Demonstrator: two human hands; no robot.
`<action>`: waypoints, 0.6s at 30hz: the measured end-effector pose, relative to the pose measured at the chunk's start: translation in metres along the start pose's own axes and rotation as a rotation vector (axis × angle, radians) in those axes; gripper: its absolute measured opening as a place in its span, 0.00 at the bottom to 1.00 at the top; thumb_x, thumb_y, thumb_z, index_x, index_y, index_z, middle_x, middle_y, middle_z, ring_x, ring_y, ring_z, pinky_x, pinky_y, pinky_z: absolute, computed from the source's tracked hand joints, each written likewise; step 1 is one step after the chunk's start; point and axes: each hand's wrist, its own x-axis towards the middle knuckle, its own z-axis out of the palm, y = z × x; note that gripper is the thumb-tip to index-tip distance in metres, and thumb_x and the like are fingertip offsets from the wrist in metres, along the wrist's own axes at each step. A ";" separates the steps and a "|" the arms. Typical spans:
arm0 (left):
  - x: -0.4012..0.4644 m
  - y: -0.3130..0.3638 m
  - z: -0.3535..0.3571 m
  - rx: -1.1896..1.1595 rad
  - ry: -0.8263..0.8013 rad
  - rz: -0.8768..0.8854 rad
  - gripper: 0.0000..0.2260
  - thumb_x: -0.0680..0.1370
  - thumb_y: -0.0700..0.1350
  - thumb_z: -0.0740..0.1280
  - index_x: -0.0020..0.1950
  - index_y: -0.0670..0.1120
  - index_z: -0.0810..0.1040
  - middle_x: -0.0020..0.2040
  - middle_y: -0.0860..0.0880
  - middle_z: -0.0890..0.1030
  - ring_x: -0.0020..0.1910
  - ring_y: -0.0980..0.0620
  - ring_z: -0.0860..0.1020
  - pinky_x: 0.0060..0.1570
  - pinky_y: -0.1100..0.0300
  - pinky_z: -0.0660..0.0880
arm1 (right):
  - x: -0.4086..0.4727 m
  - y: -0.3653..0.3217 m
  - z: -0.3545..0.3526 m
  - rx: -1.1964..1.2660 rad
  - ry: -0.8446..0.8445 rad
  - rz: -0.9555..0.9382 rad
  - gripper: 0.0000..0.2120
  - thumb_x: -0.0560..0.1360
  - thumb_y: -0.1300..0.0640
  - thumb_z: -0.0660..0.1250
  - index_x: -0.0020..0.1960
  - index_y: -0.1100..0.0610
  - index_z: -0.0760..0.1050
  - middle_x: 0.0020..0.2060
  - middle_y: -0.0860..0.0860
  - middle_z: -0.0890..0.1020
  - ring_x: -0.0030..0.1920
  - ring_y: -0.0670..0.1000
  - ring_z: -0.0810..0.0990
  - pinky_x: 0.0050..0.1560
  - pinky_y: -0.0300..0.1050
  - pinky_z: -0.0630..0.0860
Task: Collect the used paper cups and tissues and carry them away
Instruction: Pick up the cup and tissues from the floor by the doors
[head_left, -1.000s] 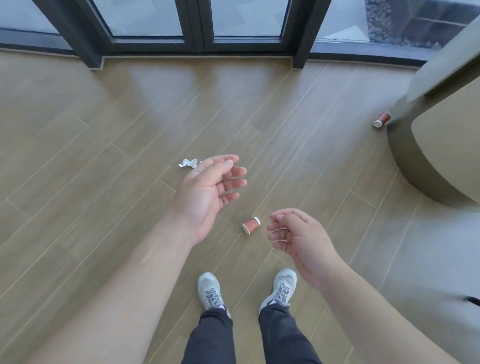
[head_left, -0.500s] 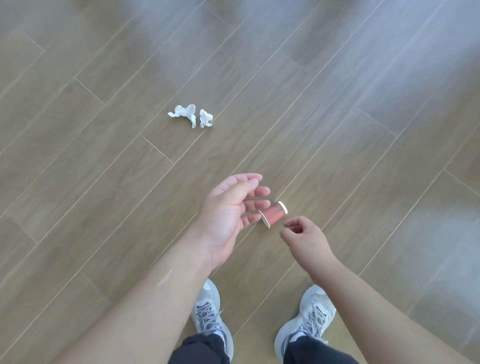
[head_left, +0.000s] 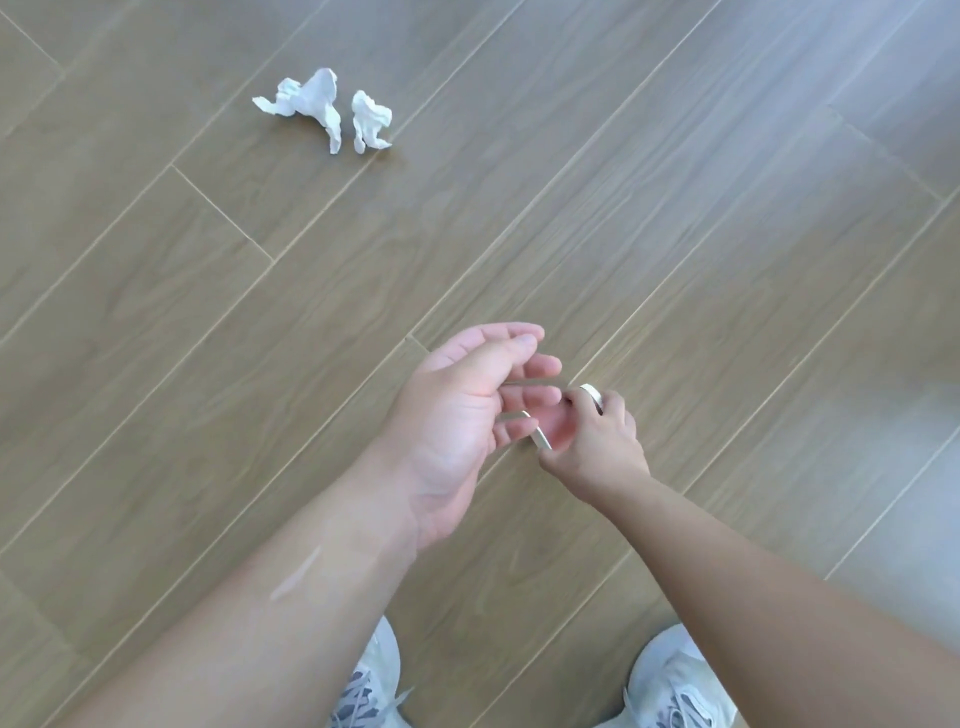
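Right hand (head_left: 597, 441): low over the floor, near centre; fingers curled round the paper cup, back of the hand toward the camera; grip covers most of the cup.
Paper cup (head_left: 592, 393): lying on its side under the right hand; only white rim parts show — one at the far side by the knuckles, one at the near-left by the thumb; body hidden by the fingers; whether it rests on the floor or is lifted cannot be told.
Left hand (head_left: 467, 421): just left of the right hand, palm turned up and toward the right; fingers relaxed and slightly spread, holding nothing; fingertips (head_left: 540, 397) close to the cup, contact not clear.
Hands, relation: close together, side by side over one floorboard seam.
Tissues (head_left: 322, 106): two crumpled white pieces on the floor, far left, just beside each other — larger one left, smaller one right; well apart from both hands.
Floor (head_left: 727, 234): wood-grain planks running diagonally, pale seams.
Shoes (head_left: 675, 686): pale grey trainers at the near edge, one under each forearm; partly cut off by the frame.
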 end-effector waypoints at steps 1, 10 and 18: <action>0.003 -0.002 -0.001 0.002 0.006 0.002 0.06 0.82 0.44 0.65 0.55 0.48 0.81 0.45 0.48 0.85 0.41 0.53 0.83 0.41 0.60 0.76 | 0.002 0.000 0.001 0.019 -0.007 0.006 0.32 0.66 0.43 0.70 0.66 0.42 0.61 0.63 0.51 0.64 0.64 0.57 0.66 0.56 0.53 0.74; -0.023 0.015 0.015 0.004 0.091 0.021 0.06 0.83 0.44 0.65 0.56 0.48 0.81 0.45 0.49 0.86 0.41 0.53 0.84 0.42 0.59 0.77 | -0.053 -0.028 -0.057 0.410 -0.037 0.041 0.37 0.64 0.36 0.72 0.69 0.41 0.62 0.55 0.44 0.64 0.60 0.50 0.73 0.48 0.43 0.74; -0.122 0.075 0.081 -0.014 0.159 0.042 0.06 0.82 0.43 0.65 0.55 0.47 0.82 0.41 0.50 0.86 0.39 0.55 0.83 0.42 0.59 0.77 | -0.165 -0.047 -0.207 0.952 0.010 0.069 0.33 0.65 0.39 0.74 0.65 0.40 0.65 0.59 0.43 0.74 0.53 0.39 0.76 0.46 0.37 0.71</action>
